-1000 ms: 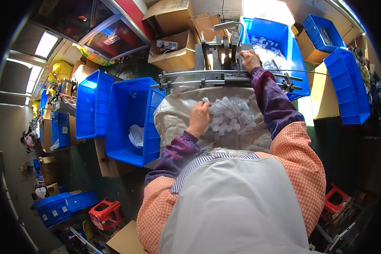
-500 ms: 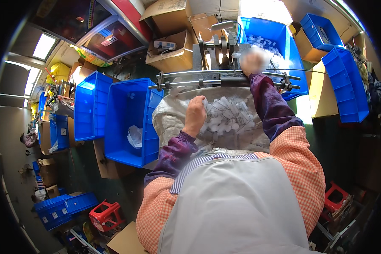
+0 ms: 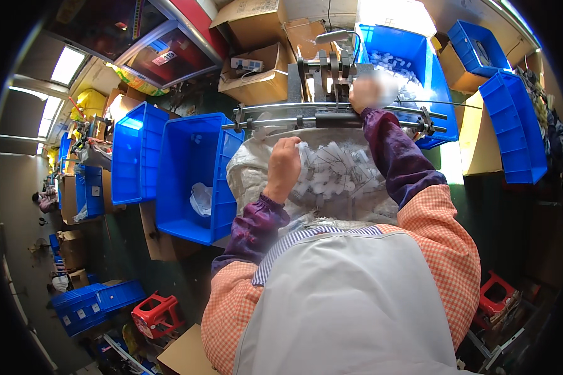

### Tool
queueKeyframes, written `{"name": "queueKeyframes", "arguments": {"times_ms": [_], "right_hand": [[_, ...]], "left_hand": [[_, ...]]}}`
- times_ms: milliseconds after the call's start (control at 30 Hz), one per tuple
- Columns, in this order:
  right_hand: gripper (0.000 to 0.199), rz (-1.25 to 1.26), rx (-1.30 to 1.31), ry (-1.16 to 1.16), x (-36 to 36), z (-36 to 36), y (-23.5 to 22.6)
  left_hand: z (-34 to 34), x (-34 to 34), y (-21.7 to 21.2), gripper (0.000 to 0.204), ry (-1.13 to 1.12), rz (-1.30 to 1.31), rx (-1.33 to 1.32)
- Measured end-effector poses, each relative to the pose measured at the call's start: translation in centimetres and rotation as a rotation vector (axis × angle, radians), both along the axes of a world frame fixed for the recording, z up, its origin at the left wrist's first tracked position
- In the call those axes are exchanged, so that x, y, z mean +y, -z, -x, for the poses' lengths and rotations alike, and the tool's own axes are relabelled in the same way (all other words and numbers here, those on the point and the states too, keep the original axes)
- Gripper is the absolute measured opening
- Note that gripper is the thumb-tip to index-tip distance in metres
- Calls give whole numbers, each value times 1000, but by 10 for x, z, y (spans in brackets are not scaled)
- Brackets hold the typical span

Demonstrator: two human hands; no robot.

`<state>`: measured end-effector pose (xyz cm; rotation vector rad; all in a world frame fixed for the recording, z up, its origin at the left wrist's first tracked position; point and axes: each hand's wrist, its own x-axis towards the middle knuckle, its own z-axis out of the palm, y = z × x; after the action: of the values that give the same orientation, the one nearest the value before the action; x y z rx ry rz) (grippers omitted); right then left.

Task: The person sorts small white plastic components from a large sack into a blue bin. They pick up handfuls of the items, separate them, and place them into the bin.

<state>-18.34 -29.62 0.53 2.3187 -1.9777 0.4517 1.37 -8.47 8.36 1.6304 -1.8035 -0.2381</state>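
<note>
My left hand (image 3: pixel 284 167) is closed, fingers curled, above the near left edge of a heap of translucent white plastic pieces (image 3: pixel 341 172). Whatever it grips is too small to make out, though a white bit shows beside the fingertips. The heap lies on a pale woven sack (image 3: pixel 247 165) spread in front of me. Beyond it stands a small bench machine (image 3: pixel 324 75) with dark metal discs and two long horizontal rods (image 3: pixel 272 108). My right hand (image 3: pixel 364 94) is at the machine's right side, over the rods; a blur hides its fingertips and what they touch.
Behind my right hand sits a blue bin (image 3: pixel 441 94) holding many white pieces. To the left, a blue bin (image 3: pixel 184 231) contains a white bag (image 3: pixel 201 200). Cardboard boxes (image 3: pixel 256 90) stand behind the machine. Red stools (image 3: pixel 157 315) are at lower left and lower right.
My left hand has shifted slightly left. My right hand has moved slightly left along the machine. The whole view has shifted a little.
</note>
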Motion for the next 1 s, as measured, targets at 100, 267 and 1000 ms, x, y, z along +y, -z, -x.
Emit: {"name": "queueKeyframes", "arguments": {"times_ms": [100,267,1000], "right_hand": [[25,3,-70,3,-6,24,6],[22,-202,-56,17,-29,50,1],[24,-98,-365,-210,24,39,-39]], "left_hand": [[-4,-1,-3,19,-27,10,73],[9,-2,-17,18,6,-3,196],[28,-17,26,40,137,20,-78]]}}
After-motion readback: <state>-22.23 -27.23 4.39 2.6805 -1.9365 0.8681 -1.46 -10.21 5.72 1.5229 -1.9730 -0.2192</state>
